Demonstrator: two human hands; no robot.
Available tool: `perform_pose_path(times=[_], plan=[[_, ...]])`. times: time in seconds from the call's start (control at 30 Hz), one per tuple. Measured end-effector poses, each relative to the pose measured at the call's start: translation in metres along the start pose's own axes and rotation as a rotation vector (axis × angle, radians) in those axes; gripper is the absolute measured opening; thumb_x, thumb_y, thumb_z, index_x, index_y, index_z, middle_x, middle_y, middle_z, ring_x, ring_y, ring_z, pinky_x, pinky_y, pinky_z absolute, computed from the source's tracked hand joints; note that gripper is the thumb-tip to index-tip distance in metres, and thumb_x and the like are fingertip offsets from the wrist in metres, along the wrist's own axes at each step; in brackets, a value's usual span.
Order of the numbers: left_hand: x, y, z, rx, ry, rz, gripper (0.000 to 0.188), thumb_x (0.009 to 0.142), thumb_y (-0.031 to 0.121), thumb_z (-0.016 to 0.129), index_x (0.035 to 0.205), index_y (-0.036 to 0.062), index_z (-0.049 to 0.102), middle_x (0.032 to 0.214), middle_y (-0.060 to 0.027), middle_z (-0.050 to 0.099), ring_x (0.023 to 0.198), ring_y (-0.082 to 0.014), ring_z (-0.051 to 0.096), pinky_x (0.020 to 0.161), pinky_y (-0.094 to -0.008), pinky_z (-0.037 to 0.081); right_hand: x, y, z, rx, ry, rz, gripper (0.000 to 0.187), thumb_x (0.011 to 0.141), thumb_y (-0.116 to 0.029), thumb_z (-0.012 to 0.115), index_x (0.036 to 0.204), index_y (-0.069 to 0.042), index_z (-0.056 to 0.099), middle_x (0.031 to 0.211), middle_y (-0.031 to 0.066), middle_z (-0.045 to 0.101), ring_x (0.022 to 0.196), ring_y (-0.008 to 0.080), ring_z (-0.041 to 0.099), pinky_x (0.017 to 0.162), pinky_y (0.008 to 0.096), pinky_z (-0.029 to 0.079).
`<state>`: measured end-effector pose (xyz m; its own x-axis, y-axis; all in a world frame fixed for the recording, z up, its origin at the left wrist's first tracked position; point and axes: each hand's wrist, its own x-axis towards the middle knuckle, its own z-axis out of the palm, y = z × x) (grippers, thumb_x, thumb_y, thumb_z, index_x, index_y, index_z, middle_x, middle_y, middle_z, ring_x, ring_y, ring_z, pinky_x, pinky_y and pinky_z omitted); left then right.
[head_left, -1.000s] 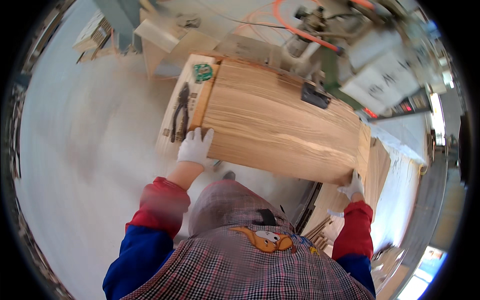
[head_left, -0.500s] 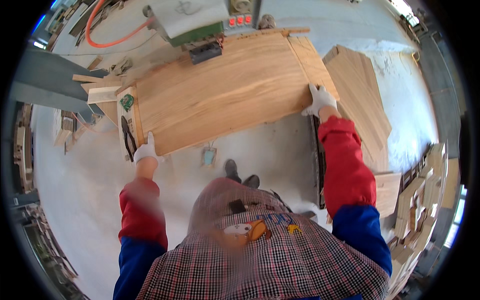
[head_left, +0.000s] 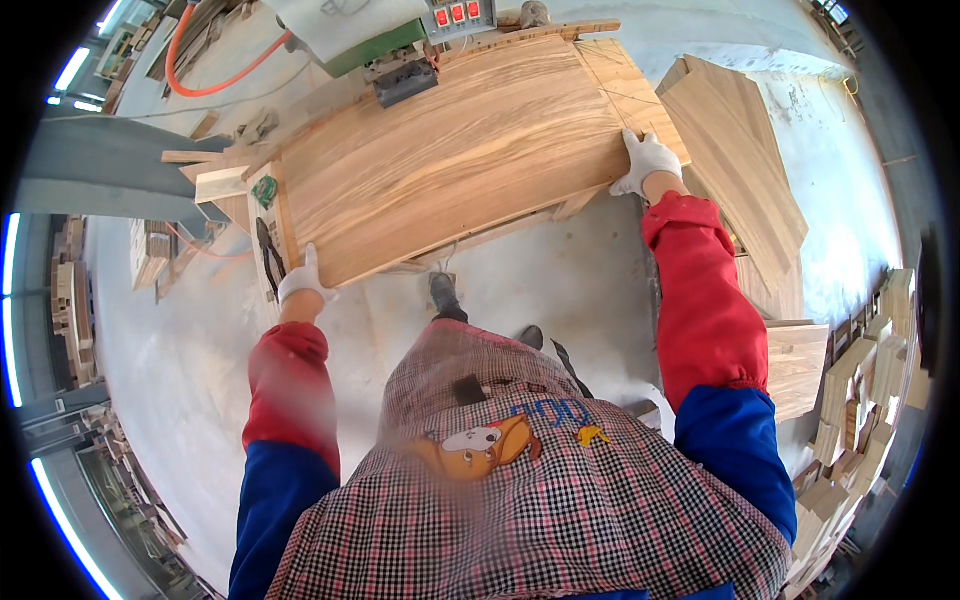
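Note:
A wide wooden panel (head_left: 450, 160) with a brown grain lies flat on a worktable under a green and grey machine. My left hand (head_left: 308, 282), in a white glove, is closed on its near left corner, with a finger on top. At the near right corner my right hand (head_left: 650, 165), also gloved, grips the edge with its thumb and fingers apart; the fingers underneath are hidden. Beside my left hand lie black-handled pliers (head_left: 268, 250) and a green tape measure (head_left: 264, 190) on the table's left strip. The machine's dark head (head_left: 407, 88) sits over the panel's far edge.
A stack of angled wooden boards (head_left: 745, 150) stands to the right, with piled timber (head_left: 850, 400) further down. An orange hose (head_left: 175, 60) curves to the machine (head_left: 370, 40) beside red switches (head_left: 458, 14). My shoe (head_left: 444, 292) is on the floor below the panel.
My view has shifted, so the table sits higher in the picture. One foot has stepped forward to where a small pedal-like box showed. Both hands still hold the panel's corners.

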<state>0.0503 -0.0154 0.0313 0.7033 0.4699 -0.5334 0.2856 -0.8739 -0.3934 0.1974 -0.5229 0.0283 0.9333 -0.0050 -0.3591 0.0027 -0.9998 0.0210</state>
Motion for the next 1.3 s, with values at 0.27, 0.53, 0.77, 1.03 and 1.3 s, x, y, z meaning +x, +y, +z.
perform_pose_path(times=[0.27, 0.53, 0.77, 1.03, 1.3], plan=[[-0.004, 0.004, -0.004, 0.032, -0.005, -0.001, 0.106, 0.065, 0.041, 0.072, 0.144, 0.0172, 0.005, 0.103, -0.0146, 0.063, 0.092, -0.0274, 0.063, 0.077, -0.0379, 0.050, 0.000, -0.002, -0.006, -0.017, -0.030, -0.001, 0.102, 0.051, -0.036, 0.083, 0.136, -0.014, 0.031, 0.123, 0.0178, 0.046, 0.109, 0.0324, 0.051, 0.088, 0.0381, 0.046], [-0.004, 0.004, -0.007, 0.051, -0.018, 0.007, 0.107, 0.066, 0.045, 0.071, 0.144, 0.0164, 0.004, 0.102, -0.0138, 0.063, 0.090, -0.0273, 0.063, 0.076, -0.0371, 0.050, 0.003, 0.001, -0.002, 0.000, 0.009, 0.000, 0.103, 0.049, -0.034, 0.084, 0.135, -0.014, 0.032, 0.120, 0.0189, 0.047, 0.108, 0.0336, 0.052, 0.087, 0.0378, 0.046], [0.003, -0.002, 0.004, 0.046, 0.000, 0.032, 0.110, 0.065, 0.047, 0.072, 0.144, 0.0136, 0.003, 0.100, -0.0161, 0.063, 0.088, -0.0298, 0.063, 0.074, -0.0388, 0.050, 0.001, -0.008, -0.008, -0.020, -0.054, 0.040, 0.105, 0.051, -0.032, 0.084, 0.138, -0.014, 0.028, 0.127, 0.0178, 0.042, 0.112, 0.0313, 0.050, 0.088, 0.0379, 0.047], [0.001, 0.000, 0.004, 0.066, 0.000, 0.015, 0.104, 0.068, 0.045, 0.070, 0.144, 0.0163, 0.006, 0.102, -0.0126, 0.064, 0.088, -0.0257, 0.064, 0.075, -0.0365, 0.051, 0.004, -0.007, -0.001, -0.025, -0.037, 0.035, 0.105, 0.050, -0.032, 0.084, 0.138, -0.014, 0.028, 0.126, 0.0177, 0.043, 0.110, 0.0316, 0.051, 0.088, 0.0377, 0.047], [-0.001, 0.004, -0.001, 0.073, -0.008, 0.002, 0.103, 0.069, 0.045, 0.069, 0.144, 0.0160, 0.004, 0.104, -0.0128, 0.063, 0.091, -0.0262, 0.063, 0.077, -0.0368, 0.051, 0.005, -0.002, 0.002, -0.025, -0.001, 0.020, 0.106, 0.048, -0.034, 0.083, 0.137, -0.013, 0.030, 0.119, 0.0189, 0.046, 0.107, 0.0327, 0.052, 0.086, 0.0378, 0.047]])
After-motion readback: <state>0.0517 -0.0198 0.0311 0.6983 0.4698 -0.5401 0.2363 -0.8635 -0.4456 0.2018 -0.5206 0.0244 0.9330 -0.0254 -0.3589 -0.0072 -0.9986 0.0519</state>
